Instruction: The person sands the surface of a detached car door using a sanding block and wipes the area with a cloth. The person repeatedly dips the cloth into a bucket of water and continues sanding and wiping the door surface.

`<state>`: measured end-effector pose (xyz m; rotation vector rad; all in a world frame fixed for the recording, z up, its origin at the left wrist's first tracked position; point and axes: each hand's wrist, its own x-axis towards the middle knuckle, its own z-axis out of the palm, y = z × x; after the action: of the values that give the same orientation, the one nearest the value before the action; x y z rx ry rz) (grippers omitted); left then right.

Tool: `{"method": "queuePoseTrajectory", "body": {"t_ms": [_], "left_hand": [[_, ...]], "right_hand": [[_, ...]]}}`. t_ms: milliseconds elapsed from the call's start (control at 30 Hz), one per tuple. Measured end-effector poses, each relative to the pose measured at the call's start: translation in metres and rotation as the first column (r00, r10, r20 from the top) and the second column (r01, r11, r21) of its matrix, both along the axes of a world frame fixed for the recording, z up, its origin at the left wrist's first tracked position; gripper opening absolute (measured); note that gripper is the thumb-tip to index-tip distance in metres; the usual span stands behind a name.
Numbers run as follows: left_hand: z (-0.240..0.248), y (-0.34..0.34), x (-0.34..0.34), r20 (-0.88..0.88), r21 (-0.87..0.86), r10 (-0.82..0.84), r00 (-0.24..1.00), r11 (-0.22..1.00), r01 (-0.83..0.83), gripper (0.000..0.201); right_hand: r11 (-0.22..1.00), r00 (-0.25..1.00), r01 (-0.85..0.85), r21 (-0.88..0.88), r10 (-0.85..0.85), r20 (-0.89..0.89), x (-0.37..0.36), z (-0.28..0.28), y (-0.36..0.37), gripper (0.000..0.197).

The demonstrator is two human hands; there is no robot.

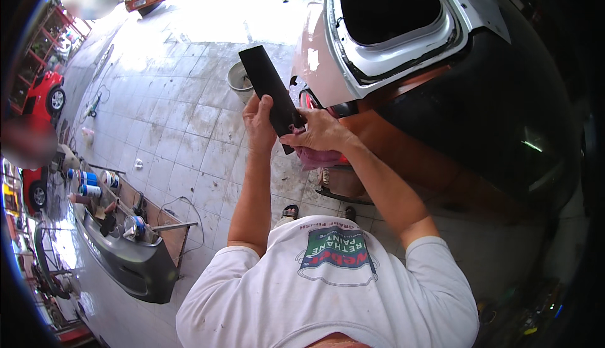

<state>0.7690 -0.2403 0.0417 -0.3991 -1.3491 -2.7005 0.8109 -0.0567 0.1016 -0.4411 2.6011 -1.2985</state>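
A long, flat black block [262,74] is held up in front of me, tilted with its far end to the left. My left hand [257,124] is closed round its left edge, the thumb lying on its face. My right hand [321,129] is closed on a pink cloth [318,157] at the block's near end, thumb and fingers pressed there. Part of the cloth hangs below that hand. Small pinkish marks show on the block close to the right fingers. What lies behind the block is hidden.
A car body [321,64], white and orange with a black cover, stands close on the right. Beyond my hands is a pale bucket [236,78]. Left, a workbench [173,238] carries several cans, with a grey bumper [135,269] along it. A cable [196,209] loops over the tiles.
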Motion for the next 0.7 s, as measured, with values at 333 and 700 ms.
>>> {"method": "queuePoseTrajectory", "body": {"t_ms": [333, 700], "left_hand": [[-0.003, 0.044, -0.084, -0.091, -0.741, 0.297, 0.95, 0.618, -0.264, 0.071], [0.019, 0.119, -0.109, -0.164, -0.983, 0.156, 0.974, 0.056, -0.174, 0.073]], "right_hand": [[0.617, 0.863, 0.358, 0.701, 0.069, -0.501, -0.047, 0.113, 0.09, 0.052], [0.635, 0.735, 0.033, 0.772, 0.508, -0.449, -0.082, 0.084, 0.145, 0.016]]}}
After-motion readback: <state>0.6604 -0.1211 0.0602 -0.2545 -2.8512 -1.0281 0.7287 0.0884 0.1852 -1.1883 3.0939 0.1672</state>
